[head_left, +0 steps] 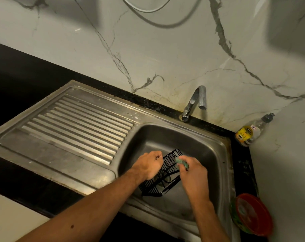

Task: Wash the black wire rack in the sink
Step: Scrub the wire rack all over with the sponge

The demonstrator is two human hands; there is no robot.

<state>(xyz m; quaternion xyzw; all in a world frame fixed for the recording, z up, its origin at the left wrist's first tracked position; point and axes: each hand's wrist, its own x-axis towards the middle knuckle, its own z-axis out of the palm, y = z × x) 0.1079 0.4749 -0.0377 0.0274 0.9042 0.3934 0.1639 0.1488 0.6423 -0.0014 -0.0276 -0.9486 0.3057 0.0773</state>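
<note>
The black wire rack point(167, 173) stands tilted inside the steel sink basin point(205, 154). My left hand point(148, 165) grips the rack's upper left edge with curled fingers. My right hand point(193, 177) holds a green scrub pad point(182, 162) and presses it against the rack's top right wires. The lower part of the rack rests near the drain, partly hidden by my left wrist.
A curved metal tap point(195, 102) rises behind the basin with no water running. The ribbed steel drainboard point(75, 126) lies to the left. A dish soap bottle point(251, 131) leans in the right corner. A red tub point(252, 213) sits on the counter at the right.
</note>
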